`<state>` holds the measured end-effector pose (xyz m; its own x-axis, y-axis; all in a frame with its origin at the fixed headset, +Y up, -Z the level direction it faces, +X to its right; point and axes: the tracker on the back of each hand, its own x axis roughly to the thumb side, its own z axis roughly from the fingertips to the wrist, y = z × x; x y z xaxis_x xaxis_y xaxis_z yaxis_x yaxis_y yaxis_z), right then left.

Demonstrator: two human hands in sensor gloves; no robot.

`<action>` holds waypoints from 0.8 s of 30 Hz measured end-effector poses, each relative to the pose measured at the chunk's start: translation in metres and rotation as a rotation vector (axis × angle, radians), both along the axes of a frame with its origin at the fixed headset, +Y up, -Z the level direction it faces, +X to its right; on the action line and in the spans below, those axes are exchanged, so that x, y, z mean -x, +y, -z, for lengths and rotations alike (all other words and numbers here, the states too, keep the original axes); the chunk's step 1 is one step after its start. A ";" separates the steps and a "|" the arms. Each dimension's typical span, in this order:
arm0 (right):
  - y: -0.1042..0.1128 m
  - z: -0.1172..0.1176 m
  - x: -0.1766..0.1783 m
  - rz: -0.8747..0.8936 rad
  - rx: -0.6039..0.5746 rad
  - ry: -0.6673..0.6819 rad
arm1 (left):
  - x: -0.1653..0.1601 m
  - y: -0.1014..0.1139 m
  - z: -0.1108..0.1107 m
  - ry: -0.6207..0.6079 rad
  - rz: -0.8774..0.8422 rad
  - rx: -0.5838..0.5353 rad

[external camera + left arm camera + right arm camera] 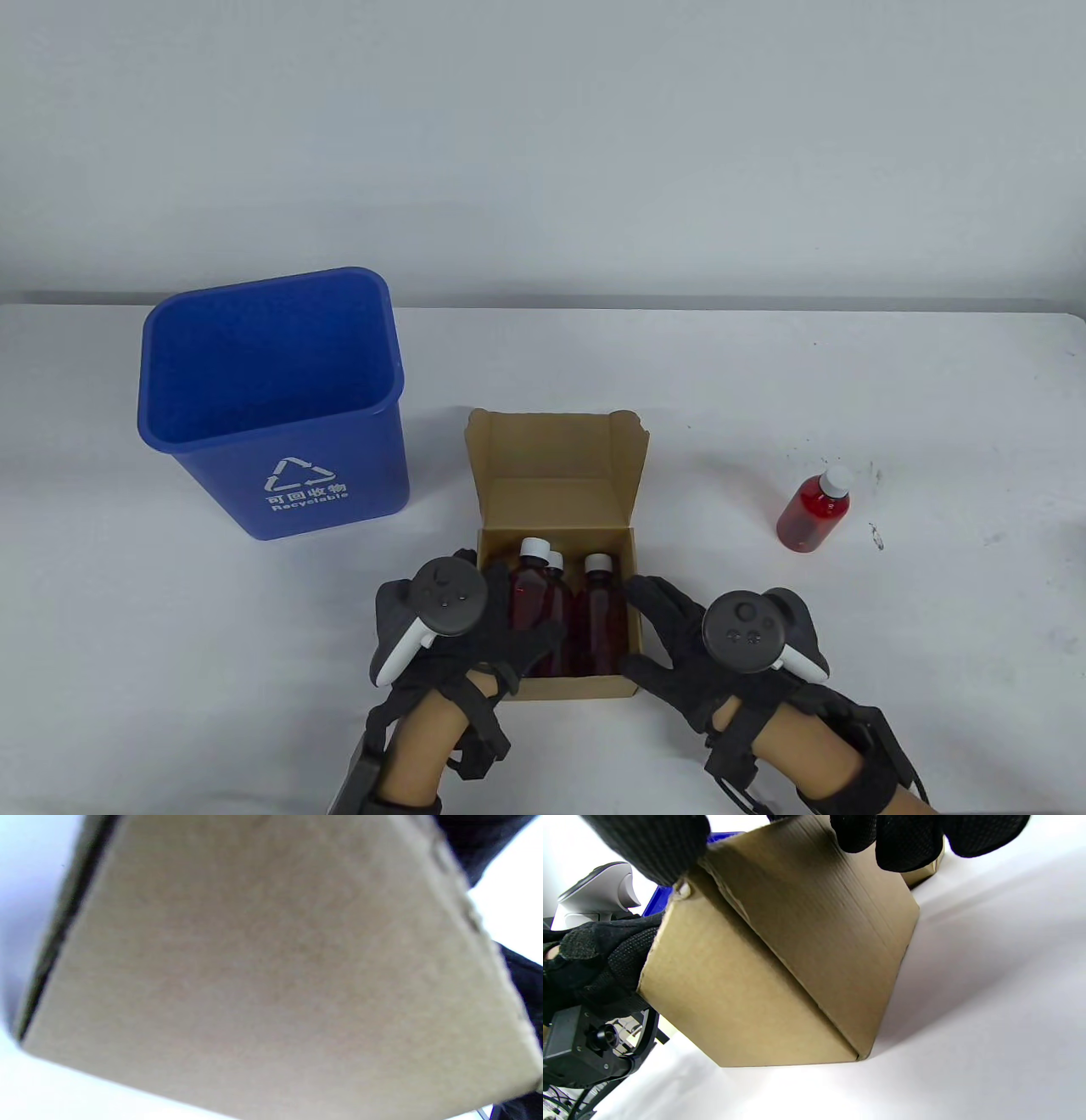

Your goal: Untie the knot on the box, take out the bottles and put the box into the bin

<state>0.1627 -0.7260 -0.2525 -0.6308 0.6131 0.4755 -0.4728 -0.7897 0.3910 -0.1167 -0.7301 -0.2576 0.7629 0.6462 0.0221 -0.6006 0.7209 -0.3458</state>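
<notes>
We see a brown cardboard box on the white table, near the front edge. Its lid stands open at the back. Inside the box stand three dark red bottles with white caps, close together at the front of the box.

Our left hand is at the left side of the box. Its thumb reaches over the front left part of the box, across the bottles there. We cannot tell if the hand holds a bottle or only the box wall. In the left wrist view we see only a blurry brown side of the box, very close.

Our right hand is at the right side of the box. Its fingers lie along the right wall and the thumb sits at the front right corner. In the right wrist view the fingertips curl over the top edge of the box, so this hand holds the box.

One more bottle, bright red with a white cap, stands on the table to the right, well apart from the box.

A blue recycling bin stands to the left, a bit behind the box. It has a white recycle sign on its front.
</notes>
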 end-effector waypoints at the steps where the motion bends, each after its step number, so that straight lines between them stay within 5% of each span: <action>1: 0.002 -0.001 0.000 -0.011 -0.024 -0.002 | 0.000 0.000 -0.001 -0.001 0.002 0.005; 9: 0.050 0.001 0.019 -0.048 -0.190 -0.045 | -0.001 0.001 -0.004 0.008 0.001 -0.005; 13: 0.079 0.016 0.057 -0.212 -0.162 -0.095 | -0.001 0.001 -0.004 0.004 0.011 -0.010; 17: 0.086 0.029 0.094 -0.308 0.034 -0.185 | -0.001 0.000 -0.004 -0.007 -0.003 -0.003; 20: 0.069 0.042 0.111 -0.474 0.226 -0.243 | -0.001 0.000 -0.006 -0.023 -0.010 0.006; 24: 0.040 0.059 0.116 -0.462 0.438 -0.296 | -0.002 -0.001 -0.008 -0.043 -0.019 0.014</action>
